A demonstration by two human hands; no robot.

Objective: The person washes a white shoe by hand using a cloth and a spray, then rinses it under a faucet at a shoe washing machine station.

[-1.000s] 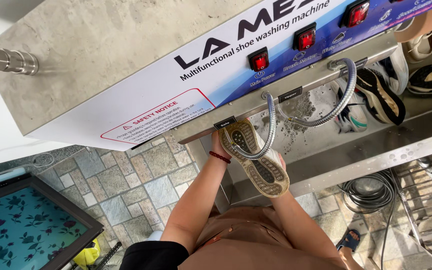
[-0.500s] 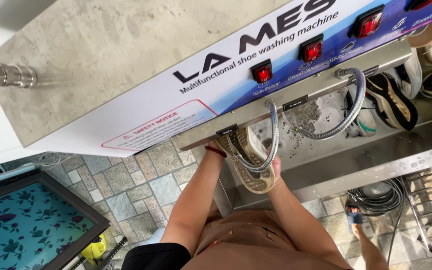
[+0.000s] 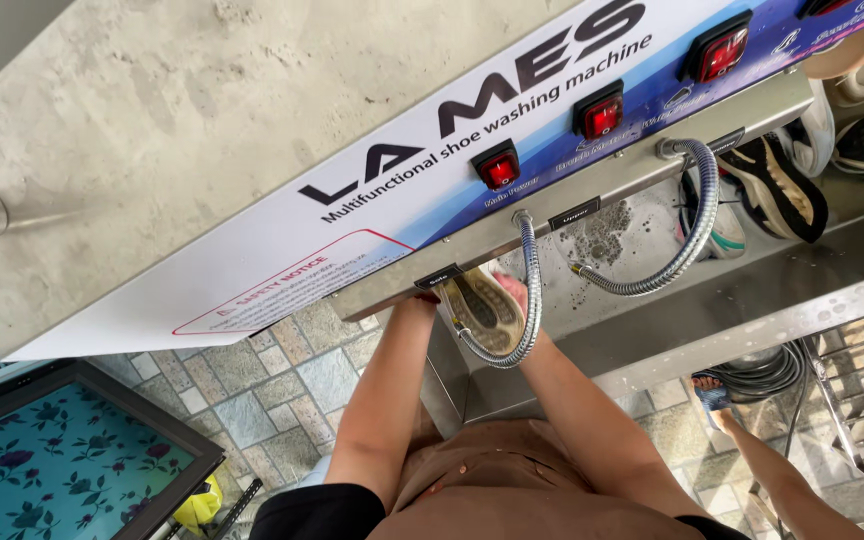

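We hold a pale shoe with a tan, treaded rubber sole [image 3: 482, 312] up under the front lip of a steel washing trough [image 3: 652, 300], sole turned toward us, so that the tread faces outward while the upper tucks in beneath the machine's edge. Our left hand [image 3: 420, 303] reaches up at the shoe's heel end, but the lip hides most of it and we cannot tell whether it grips or only steadies; our right hand [image 3: 514, 290] is closed around the toe end, fingers wrapped over the edge of the sole. A ribbed, flexible metal hose [image 3: 529, 300] hangs in a loop just in front of the shoe, and a second such hose [image 3: 700, 220] curves into the trough, where foam flecks the wet steel. Further shoes, black and white [image 3: 772, 185], lie at the trough's far end. Above runs a white and blue panel with red rocker switches [image 3: 602, 115]. Below us lies grey stone paving [image 3: 292, 370], a floral teal panel in a dark frame [image 3: 52, 470], and coiled dark hoses [image 3: 762, 365].
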